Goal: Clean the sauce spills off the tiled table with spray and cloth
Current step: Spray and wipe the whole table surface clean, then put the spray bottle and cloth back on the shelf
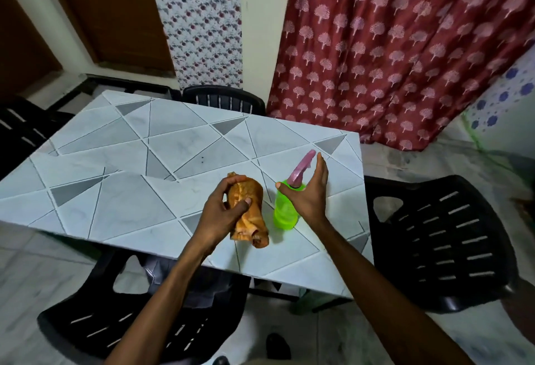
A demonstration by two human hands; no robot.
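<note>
Now the left hand (221, 209) closes its grip round one orange cloth (250, 227); the right hand (309, 195), fingers straight, touches one green spray bottle (285, 215) on the table (173, 144).

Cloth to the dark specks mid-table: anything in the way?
Nothing visible. The left hand holds the cloth near the table's front edge; only bare tiles lie between it and the dark specks farther back. The spray bottle stands right of the cloth, off that line, with the open right hand at its neck.
</note>
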